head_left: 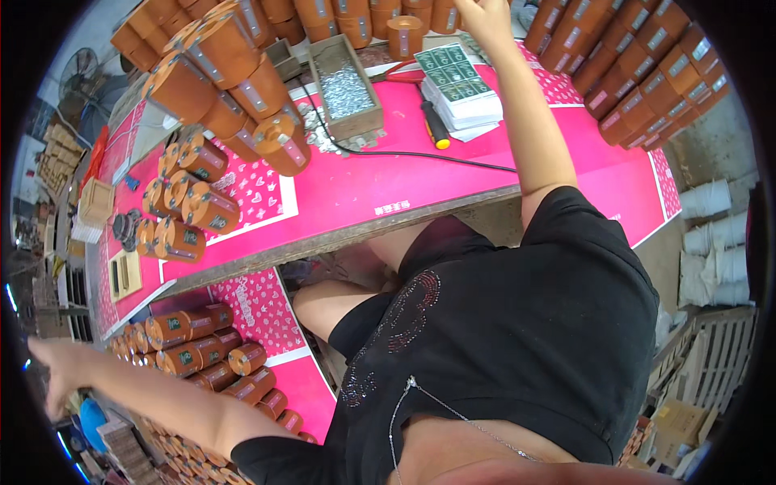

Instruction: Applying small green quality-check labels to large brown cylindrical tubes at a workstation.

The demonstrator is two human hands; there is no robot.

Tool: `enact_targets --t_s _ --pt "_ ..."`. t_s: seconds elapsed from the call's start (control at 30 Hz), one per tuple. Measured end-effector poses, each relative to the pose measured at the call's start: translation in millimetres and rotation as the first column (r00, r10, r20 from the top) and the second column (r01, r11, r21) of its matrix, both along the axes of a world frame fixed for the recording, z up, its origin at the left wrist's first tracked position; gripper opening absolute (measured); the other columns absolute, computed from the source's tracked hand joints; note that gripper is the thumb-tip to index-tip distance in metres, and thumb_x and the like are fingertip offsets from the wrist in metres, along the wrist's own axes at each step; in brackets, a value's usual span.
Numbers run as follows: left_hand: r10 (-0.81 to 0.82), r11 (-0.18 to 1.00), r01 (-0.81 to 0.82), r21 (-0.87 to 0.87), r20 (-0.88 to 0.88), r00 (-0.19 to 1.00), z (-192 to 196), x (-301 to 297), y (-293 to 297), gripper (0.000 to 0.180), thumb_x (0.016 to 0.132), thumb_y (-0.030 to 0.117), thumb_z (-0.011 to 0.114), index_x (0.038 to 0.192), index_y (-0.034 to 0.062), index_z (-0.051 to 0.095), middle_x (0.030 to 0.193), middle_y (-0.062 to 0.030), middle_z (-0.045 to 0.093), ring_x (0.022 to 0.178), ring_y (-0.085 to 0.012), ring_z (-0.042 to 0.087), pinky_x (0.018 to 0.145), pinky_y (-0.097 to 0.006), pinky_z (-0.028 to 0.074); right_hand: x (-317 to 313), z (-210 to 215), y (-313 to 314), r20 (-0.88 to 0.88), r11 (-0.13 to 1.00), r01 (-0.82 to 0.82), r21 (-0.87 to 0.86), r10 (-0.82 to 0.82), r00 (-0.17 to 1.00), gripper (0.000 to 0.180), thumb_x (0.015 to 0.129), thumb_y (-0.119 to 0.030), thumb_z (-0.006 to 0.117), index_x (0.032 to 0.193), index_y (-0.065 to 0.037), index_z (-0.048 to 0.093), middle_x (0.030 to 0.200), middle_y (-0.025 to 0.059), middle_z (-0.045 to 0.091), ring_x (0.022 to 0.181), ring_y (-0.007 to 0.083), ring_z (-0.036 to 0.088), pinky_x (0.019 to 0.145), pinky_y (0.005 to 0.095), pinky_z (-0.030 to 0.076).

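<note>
My left arm stretches out to the far left, away from the table. At its end my left hand [63, 373] is open, fingers apart and nothing visible in them, close to the picture's dark rim. My right arm reaches forward over the pink table [356, 190]. The top edge of the picture cuts off the fingers of my right hand [487, 23], so what they hold, if anything, is hidden. Nearest to that hand are orange-brown cylindrical canisters [445, 16] at the back and a stack of green printed cards [453, 71] on white paper.
A wooden box [373, 121] of small silvery metal pieces stands behind a black cable [420, 153]. A screwdriver [435, 125] and red-handled pliers [398, 74] lie near the cards. Stacked canisters [242, 81] rise at left; more canisters [190, 325] lie on a lower pink surface. White buckets [705, 198] stand at right.
</note>
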State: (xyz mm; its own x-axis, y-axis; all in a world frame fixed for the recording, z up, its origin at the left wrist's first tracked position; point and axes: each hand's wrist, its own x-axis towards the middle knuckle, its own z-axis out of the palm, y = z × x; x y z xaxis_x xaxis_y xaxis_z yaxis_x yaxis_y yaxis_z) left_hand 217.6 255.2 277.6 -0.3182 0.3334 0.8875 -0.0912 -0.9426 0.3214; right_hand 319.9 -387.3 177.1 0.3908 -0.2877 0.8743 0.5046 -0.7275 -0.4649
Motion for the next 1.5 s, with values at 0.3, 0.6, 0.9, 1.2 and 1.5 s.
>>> enact_targets --t_s 0.3,0.6,0.9,1.2,1.5 --pt "-0.668 0.394 0.893 0.218 -0.599 0.441 -114 40 -395 0.051 0.065 0.006 0.063 0.112 0.0008 0.043 0.119 -0.0180 0.038 0.116 -0.0330 0.033 0.097 -0.042 0.025 72 -107 -118 -0.759 0.817 -0.204 -0.540 -0.368 0.537 0.038 0.075 -0.025 0.058 0.108 -0.008 0.055 0.105 0.0149 0.056 0.099 0.0297 0.052 0.086 0.0361 0.040" --pt "-0.512 0.278 0.946 -0.167 -0.859 -0.002 -206 57 -509 0.040 0.066 0.005 0.061 0.105 0.0045 0.050 0.120 -0.0197 0.040 0.117 -0.0356 0.034 0.095 -0.040 0.030 50 -108 -108 -0.480 0.671 -0.204 -0.713 -0.254 0.839 0.028 0.073 -0.022 0.060 0.098 -0.009 0.056 0.099 0.0084 0.055 0.099 0.0270 0.048 0.085 0.0353 0.040" --pt "-0.677 0.269 0.845 -0.462 -0.715 -0.176 -215 106 -545 0.047 0.066 0.009 0.063 0.108 0.0008 0.044 0.111 -0.0198 0.046 0.106 -0.0342 0.044 0.091 -0.036 0.035 31 -95 -122 -0.326 0.791 -0.280 -0.544 0.108 0.939 0.015 0.067 -0.018 0.065 0.073 -0.008 0.056 0.070 0.0069 0.057 0.067 0.0259 0.055 0.058 0.0344 0.044" --pt "-0.509 -0.178 0.358 -0.917 -0.226 -0.831 -234 134 -585 0.065 0.060 0.008 0.075 0.114 -0.0025 0.040 0.107 -0.0127 0.055 0.096 -0.0189 0.054 0.083 -0.030 0.043 -4 -86 -131 -0.200 0.729 -0.274 -0.628 0.189 0.961 0.009 0.069 -0.014 0.061 0.072 -0.009 0.054 0.066 0.0038 0.055 0.064 0.0224 0.055 0.056 0.0343 0.043" --pt "-0.549 0.039 0.518 -0.854 -0.452 -0.703 -250 123 -587 0.059 0.060 0.007 0.075 0.110 0.0018 0.046 0.100 -0.0072 0.059 0.089 -0.0142 0.056 0.081 -0.028 0.043 2 -52 -119 -0.066 0.736 -0.163 -0.657 0.160 0.985 0.008 0.068 -0.009 0.061 0.073 -0.007 0.055 0.070 0.0051 0.057 0.065 0.0225 0.056 0.058 0.0319 0.045"
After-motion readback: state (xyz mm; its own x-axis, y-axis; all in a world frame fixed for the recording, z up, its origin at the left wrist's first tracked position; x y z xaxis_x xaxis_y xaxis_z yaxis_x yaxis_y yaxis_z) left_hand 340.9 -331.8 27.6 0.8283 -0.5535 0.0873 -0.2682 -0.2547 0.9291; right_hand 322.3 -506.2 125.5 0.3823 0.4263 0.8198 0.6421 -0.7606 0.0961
